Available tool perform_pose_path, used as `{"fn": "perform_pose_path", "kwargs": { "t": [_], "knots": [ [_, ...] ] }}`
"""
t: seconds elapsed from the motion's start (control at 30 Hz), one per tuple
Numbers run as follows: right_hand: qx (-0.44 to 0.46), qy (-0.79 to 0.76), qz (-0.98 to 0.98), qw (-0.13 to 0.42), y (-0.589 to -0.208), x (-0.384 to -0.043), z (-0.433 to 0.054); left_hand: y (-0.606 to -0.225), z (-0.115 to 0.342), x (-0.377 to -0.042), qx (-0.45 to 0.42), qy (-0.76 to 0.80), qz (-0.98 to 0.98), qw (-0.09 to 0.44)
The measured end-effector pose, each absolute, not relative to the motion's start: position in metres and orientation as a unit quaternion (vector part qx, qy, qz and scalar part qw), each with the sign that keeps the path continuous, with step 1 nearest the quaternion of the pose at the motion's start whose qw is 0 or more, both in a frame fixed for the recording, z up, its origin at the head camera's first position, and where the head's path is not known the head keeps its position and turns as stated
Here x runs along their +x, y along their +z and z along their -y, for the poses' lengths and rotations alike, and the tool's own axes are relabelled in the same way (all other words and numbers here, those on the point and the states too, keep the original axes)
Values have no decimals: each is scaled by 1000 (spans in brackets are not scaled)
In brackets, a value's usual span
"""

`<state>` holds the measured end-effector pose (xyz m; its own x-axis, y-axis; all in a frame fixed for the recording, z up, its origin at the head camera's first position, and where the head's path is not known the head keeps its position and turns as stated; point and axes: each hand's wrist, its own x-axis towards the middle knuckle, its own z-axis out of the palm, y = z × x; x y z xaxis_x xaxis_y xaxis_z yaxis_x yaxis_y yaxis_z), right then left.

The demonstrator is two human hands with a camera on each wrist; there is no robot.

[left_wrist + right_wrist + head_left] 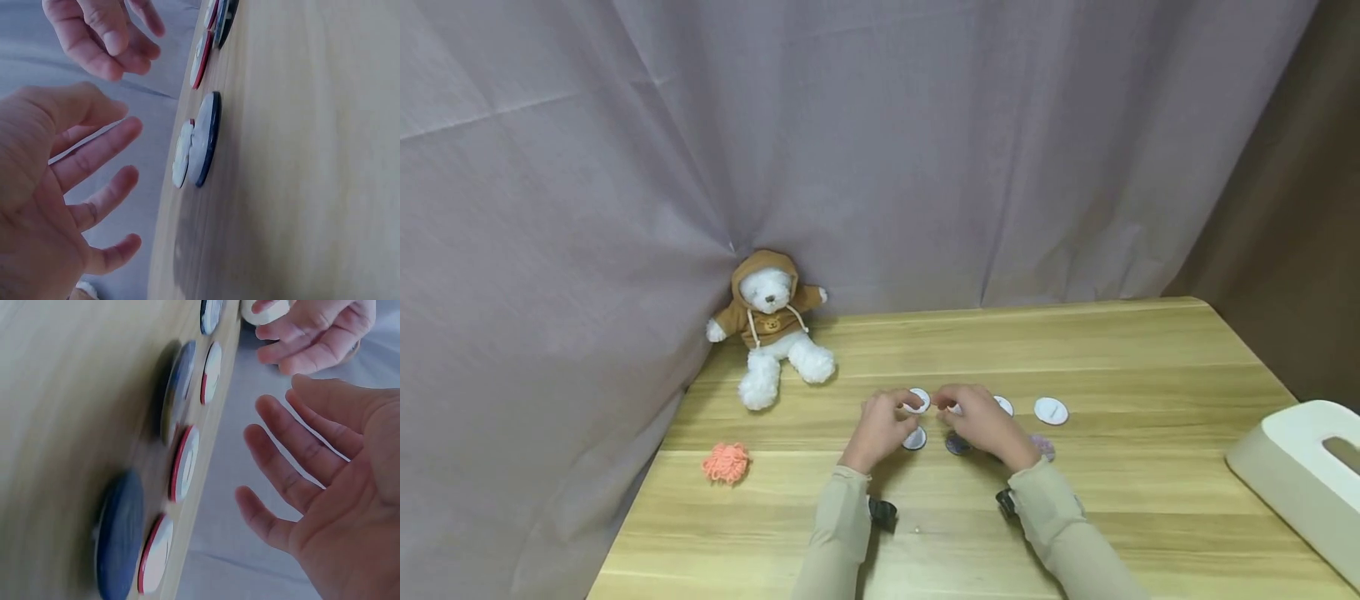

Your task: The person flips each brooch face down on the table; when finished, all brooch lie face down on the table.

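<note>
My left hand (884, 429) hovers over the table with its fingers spread and a little bent, holding nothing. Just beyond its fingertips lies a white round disc (919, 399), and a greyish disc with a dark rim (205, 139) lies nearer to me. Facing it, my right hand (981, 421) is also raised, fingers loosely bent and apart, with nothing in them. Below the right hand are a dark blue disc (119, 537) and red-rimmed white discs (185, 464), some partly covered by this hand in the head view. A small space separates the two hands.
One more white disc (1051, 410) lies to the right, with a purple fuzzy piece (1043, 447) beside my right wrist. A coral yarn ball (726, 463) lies left. Behind it sits a white teddy bear (771, 321) in a brown hoodie. A white container (1300, 467) stands far right.
</note>
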<state>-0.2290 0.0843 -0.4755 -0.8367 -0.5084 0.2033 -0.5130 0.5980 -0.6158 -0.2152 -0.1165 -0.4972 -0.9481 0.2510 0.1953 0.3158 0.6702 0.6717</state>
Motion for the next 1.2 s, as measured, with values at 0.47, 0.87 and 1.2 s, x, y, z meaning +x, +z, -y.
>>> {"fn": "perform_pose_path", "kwargs": {
  "t": [0.47,0.87,1.2],
  "knots": [
    [274,301,913,6,-477,-221,-117,-492,88,-212,-205,-284,937,4],
    [269,255,929,-9,-481,-214,-116,-489,73,-210,-230,-229,946,-12],
    [291,245,925,-6,-485,-215,-113,-494,71,-207,-217,-226,949,-22]
  ]
}}
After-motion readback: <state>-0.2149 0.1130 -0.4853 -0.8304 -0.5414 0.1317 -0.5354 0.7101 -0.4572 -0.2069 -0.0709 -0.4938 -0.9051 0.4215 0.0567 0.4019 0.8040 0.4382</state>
